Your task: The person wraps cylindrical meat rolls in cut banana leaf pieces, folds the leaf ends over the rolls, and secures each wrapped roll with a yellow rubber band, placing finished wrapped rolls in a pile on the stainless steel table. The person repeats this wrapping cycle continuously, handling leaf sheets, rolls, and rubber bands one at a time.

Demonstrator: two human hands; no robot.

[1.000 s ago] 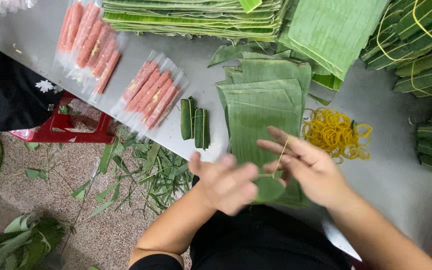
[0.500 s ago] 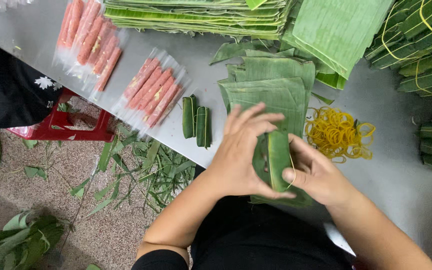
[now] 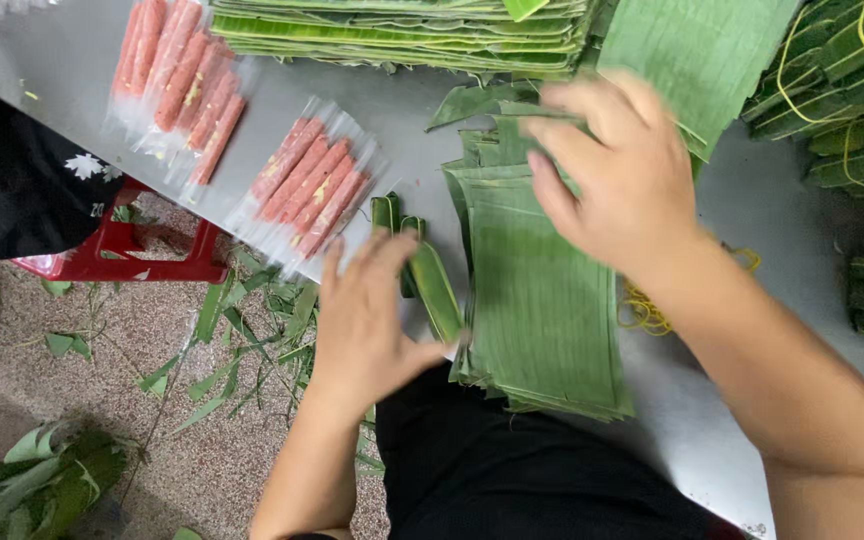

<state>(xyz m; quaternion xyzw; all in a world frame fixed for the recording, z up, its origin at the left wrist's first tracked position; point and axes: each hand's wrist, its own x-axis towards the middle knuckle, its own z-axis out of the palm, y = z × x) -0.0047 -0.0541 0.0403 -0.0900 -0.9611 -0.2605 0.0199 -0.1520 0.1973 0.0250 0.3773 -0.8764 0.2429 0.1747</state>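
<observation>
My left hand (image 3: 367, 320) lies flat at the table's near edge, fingers spread, its thumb against a leaf-wrapped green roll (image 3: 435, 285) that rests slanted on the table. Two more wrapped rolls (image 3: 385, 212) lie just beyond its fingertips. My right hand (image 3: 602, 170) hovers over the far end of a stack of cut green leaves (image 3: 542, 320), its fingers curled down onto the top leaf. Neither hand grips anything.
Clear packs of pink sausages (image 3: 312, 180) (image 3: 182, 75) lie on the grey table (image 3: 822, 250). Long leaf stacks (image 3: 402, 30) sit at the back, tied bundles (image 3: 852, 90) at right, yellow rubber bands (image 3: 642, 305) beside my right wrist. A red stool (image 3: 122, 255) and leaf scraps (image 3: 252, 340) are on the floor.
Both hands were together around a green roll over the leaf stack. Now the roll lies on the table at the left, and my right hand has moved up to the stack's far end.
</observation>
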